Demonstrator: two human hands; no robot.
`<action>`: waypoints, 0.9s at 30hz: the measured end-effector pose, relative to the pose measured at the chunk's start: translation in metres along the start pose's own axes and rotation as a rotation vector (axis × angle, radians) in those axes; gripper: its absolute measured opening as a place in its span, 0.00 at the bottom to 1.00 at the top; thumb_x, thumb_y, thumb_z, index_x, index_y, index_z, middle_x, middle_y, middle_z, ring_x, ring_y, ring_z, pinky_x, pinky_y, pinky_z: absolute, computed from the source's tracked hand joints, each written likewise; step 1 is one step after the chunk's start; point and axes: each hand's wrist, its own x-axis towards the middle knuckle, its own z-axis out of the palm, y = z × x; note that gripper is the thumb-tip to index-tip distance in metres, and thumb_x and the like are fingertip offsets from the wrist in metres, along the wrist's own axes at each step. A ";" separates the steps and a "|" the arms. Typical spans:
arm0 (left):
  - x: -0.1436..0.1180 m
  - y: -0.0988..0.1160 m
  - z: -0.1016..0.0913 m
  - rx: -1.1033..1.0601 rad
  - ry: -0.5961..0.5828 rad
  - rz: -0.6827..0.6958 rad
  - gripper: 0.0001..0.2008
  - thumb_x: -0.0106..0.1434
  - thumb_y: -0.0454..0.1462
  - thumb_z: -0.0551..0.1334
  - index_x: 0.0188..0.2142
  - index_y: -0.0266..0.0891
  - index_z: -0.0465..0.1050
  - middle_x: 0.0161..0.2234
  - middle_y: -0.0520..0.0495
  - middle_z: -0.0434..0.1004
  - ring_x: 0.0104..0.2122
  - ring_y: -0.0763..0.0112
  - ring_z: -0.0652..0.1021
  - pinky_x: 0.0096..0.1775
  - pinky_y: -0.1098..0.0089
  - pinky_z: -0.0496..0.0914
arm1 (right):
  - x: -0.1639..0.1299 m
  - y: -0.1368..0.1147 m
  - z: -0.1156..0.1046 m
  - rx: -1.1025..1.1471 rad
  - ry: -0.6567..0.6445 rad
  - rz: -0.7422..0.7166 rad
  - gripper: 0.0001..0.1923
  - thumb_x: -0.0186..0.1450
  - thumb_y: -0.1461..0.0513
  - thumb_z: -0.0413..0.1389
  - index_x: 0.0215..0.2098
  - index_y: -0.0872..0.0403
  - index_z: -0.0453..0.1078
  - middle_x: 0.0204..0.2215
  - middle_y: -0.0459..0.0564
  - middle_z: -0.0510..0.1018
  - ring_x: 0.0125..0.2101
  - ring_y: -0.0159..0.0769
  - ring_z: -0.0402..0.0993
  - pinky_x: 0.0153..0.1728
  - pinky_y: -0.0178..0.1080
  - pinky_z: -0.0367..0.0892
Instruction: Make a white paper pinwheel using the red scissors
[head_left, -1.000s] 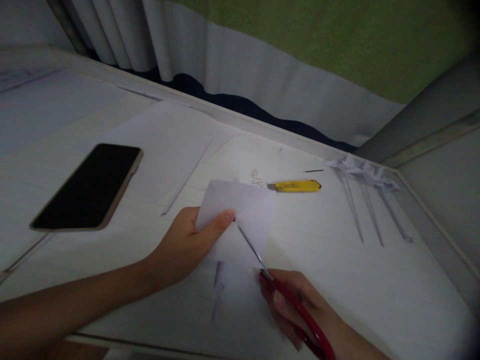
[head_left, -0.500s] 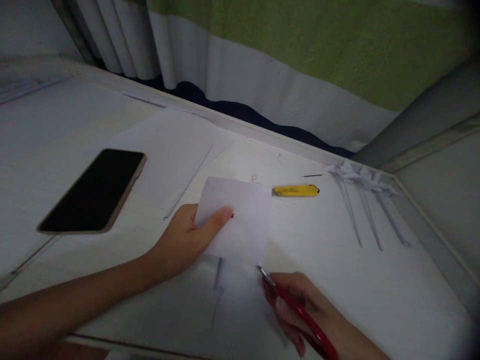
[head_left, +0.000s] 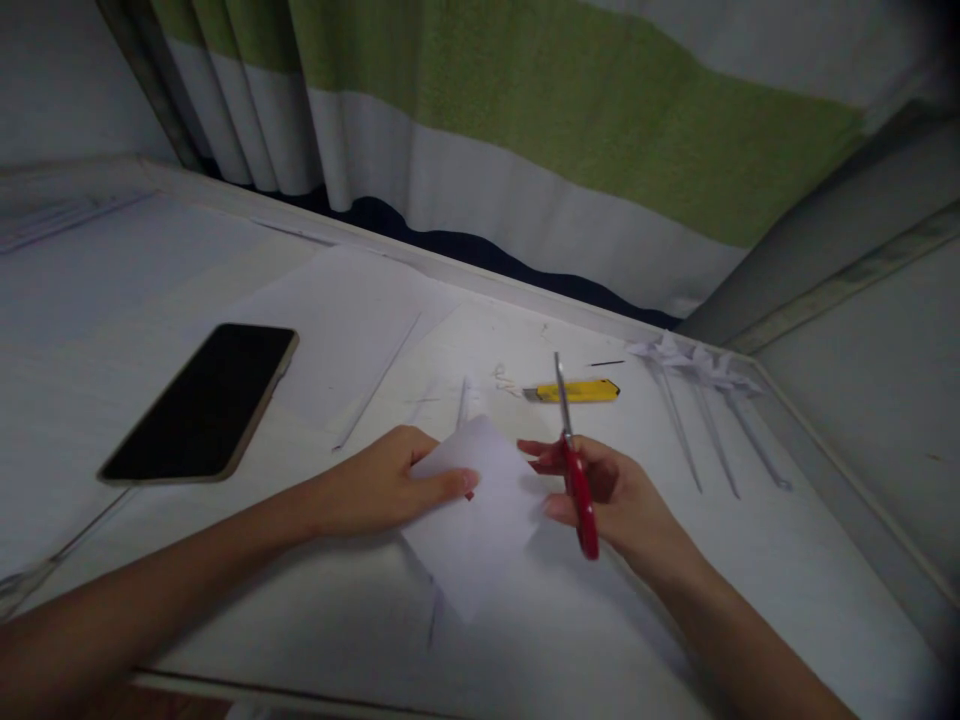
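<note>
A white square of paper (head_left: pixel 491 540) is turned with one corner toward me. My left hand (head_left: pixel 379 485) grips its left side, thumb flat on top near the middle. By the thumb tip shows a small red spot (head_left: pixel 469 496); I cannot tell what it is. My right hand (head_left: pixel 626 490) is curled around red-handled scissors (head_left: pixel 580 500), their blades pointing away from me. The fingertips of that hand are close to the paper's right corner; whether they touch it is unclear. Behind the paper, a thin pale stick (head_left: pixel 463 400) is partly hidden.
Left on the white table lies a black phone (head_left: pixel 206 405), beside white sheets (head_left: pixel 330 310). A yellow box cutter (head_left: pixel 589 391) is beyond the scissors. Folded paper shapes (head_left: pixel 701 362) on thin sticks lie far right. A striped curtain (head_left: pixel 465 170) hangs behind the raised table edge.
The paper has turned from square-on to corner-on and come lower. My right hand has moved up beside it, and the scissors now point away instead of toward the paper.
</note>
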 end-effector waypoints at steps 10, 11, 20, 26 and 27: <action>0.014 -0.009 0.002 -0.370 0.075 0.141 0.24 0.54 0.54 0.48 0.29 0.34 0.64 0.23 0.49 0.68 0.17 0.76 0.69 0.20 0.75 0.62 | -0.001 -0.001 0.018 0.234 0.456 -0.043 0.14 0.48 0.64 0.61 0.29 0.53 0.60 0.20 0.37 0.65 0.18 0.23 0.62 0.19 0.27 0.60; 0.015 -0.010 0.005 -0.398 0.074 0.129 0.23 0.51 0.54 0.52 0.30 0.35 0.63 0.25 0.49 0.68 0.17 0.75 0.69 0.18 0.75 0.60 | -0.003 -0.003 0.021 0.285 0.498 -0.074 0.14 0.48 0.64 0.61 0.29 0.52 0.60 0.21 0.37 0.66 0.19 0.23 0.63 0.20 0.28 0.61; 0.008 -0.012 0.030 -0.239 0.150 0.086 0.15 0.57 0.43 0.55 0.20 0.34 0.65 0.16 0.56 0.62 0.18 0.79 0.64 0.21 0.77 0.57 | -0.010 0.008 0.043 0.353 0.420 0.011 0.15 0.49 0.63 0.61 0.29 0.53 0.58 0.24 0.39 0.65 0.22 0.24 0.64 0.22 0.28 0.63; 0.007 -0.010 0.021 -0.236 0.209 0.100 0.13 0.56 0.40 0.55 0.19 0.36 0.62 0.15 0.56 0.62 0.17 0.79 0.64 0.20 0.77 0.57 | -0.010 0.010 0.041 0.298 0.360 0.075 0.13 0.49 0.61 0.60 0.28 0.54 0.60 0.20 0.38 0.65 0.17 0.22 0.64 0.18 0.26 0.60; 0.006 -0.008 0.020 -0.250 0.205 0.124 0.13 0.56 0.41 0.54 0.19 0.36 0.62 0.16 0.56 0.61 0.17 0.79 0.64 0.21 0.77 0.57 | -0.010 0.011 0.040 0.296 0.357 0.077 0.13 0.49 0.62 0.60 0.28 0.54 0.60 0.19 0.38 0.65 0.17 0.22 0.64 0.18 0.26 0.60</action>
